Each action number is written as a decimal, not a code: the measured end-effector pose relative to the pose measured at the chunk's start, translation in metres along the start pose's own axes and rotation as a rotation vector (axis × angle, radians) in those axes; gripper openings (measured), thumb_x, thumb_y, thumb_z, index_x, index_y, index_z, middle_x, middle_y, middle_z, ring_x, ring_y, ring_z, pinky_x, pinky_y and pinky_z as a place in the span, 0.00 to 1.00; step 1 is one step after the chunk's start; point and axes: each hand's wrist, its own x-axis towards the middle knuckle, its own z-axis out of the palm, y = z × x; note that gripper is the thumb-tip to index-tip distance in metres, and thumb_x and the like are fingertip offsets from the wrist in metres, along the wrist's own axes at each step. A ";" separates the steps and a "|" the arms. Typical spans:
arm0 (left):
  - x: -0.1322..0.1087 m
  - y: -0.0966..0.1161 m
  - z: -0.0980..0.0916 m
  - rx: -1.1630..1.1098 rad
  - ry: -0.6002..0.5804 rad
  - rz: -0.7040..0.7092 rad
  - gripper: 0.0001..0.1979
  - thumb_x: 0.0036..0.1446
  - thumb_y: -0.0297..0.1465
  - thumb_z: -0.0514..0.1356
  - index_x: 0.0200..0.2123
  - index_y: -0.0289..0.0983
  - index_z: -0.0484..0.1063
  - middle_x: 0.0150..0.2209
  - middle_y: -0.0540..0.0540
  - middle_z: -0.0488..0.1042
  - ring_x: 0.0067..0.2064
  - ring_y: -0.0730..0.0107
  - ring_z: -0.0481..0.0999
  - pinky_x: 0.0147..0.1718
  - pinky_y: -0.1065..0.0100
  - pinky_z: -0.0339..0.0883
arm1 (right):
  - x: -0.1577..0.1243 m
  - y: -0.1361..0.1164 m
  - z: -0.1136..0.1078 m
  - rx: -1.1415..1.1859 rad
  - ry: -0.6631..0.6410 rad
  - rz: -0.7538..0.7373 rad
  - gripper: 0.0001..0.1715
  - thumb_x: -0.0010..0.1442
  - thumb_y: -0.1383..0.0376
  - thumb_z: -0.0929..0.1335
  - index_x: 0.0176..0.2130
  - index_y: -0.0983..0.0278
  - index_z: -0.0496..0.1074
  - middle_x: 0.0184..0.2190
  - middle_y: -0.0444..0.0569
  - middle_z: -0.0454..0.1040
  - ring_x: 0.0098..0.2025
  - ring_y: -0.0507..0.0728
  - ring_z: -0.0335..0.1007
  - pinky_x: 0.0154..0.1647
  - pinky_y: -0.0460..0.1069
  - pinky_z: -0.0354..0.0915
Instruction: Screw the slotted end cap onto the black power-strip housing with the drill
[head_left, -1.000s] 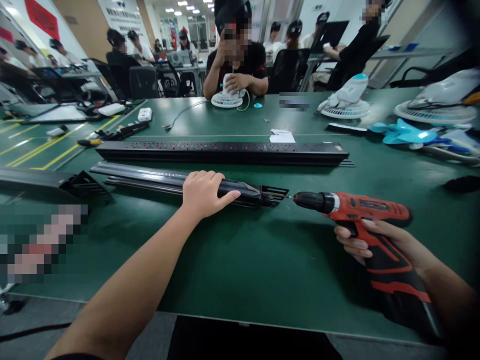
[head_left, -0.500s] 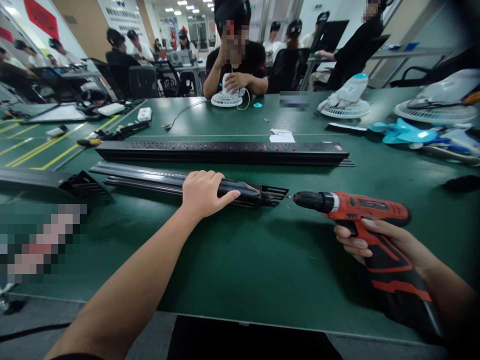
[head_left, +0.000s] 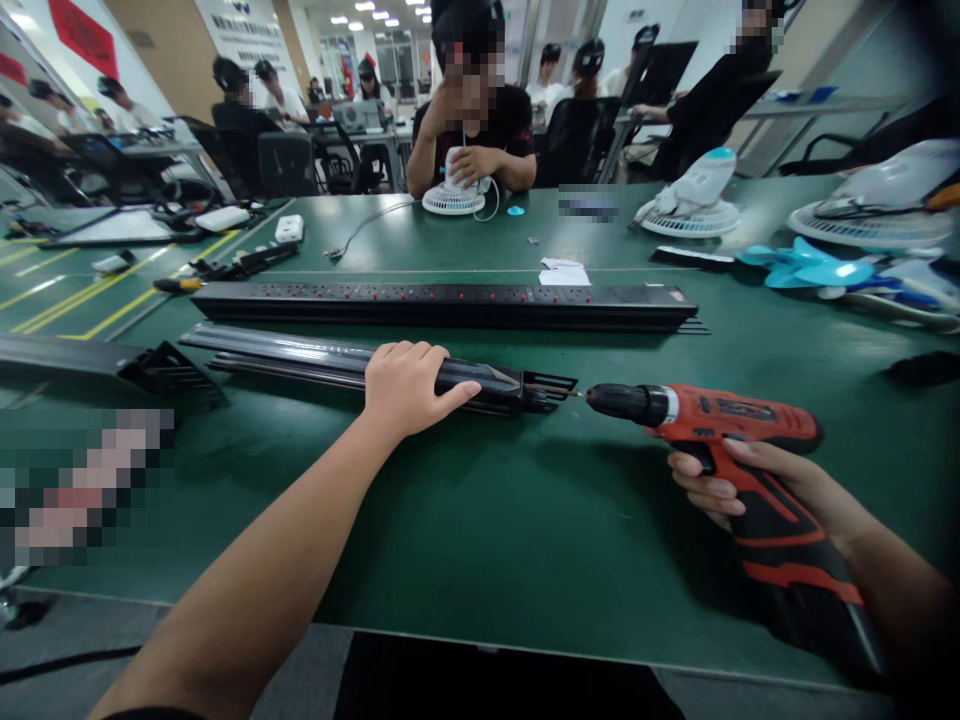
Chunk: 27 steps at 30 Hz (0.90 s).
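Note:
My left hand (head_left: 409, 385) is wrapped over a long black power strip housing (head_left: 300, 358) that lies across the green table (head_left: 465, 520), pressing it down near its right end. My right hand (head_left: 739, 485) grips the handle of a red and black cordless drill (head_left: 720, 425). The drill points left, and its bit meets the bracket at the housing's right end (head_left: 551, 388).
A second black power strip (head_left: 442, 305) with red switches lies parallel just behind. White desk fans (head_left: 694, 200) and blue fan blades (head_left: 806, 270) sit at the right. Another black bracket (head_left: 161, 370) lies at the left. A seated person (head_left: 472, 120) holds a small fan across the table.

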 end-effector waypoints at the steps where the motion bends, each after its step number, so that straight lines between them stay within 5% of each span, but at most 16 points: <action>1: 0.000 0.000 0.000 0.000 0.001 -0.001 0.35 0.66 0.63 0.49 0.44 0.39 0.81 0.39 0.40 0.83 0.43 0.48 0.80 0.49 0.49 0.67 | 0.000 0.000 0.001 -0.003 0.000 0.001 0.18 0.39 0.51 0.66 0.27 0.61 0.67 0.15 0.39 0.59 0.16 0.48 0.48 0.13 0.45 0.52; 27: 0.000 0.000 0.000 0.001 0.009 -0.003 0.34 0.66 0.62 0.50 0.43 0.40 0.81 0.39 0.40 0.83 0.43 0.48 0.80 0.49 0.49 0.68 | -0.003 0.001 0.004 -0.052 -0.007 -0.021 0.17 0.41 0.51 0.65 0.27 0.60 0.67 0.15 0.39 0.59 0.16 0.48 0.48 0.14 0.45 0.55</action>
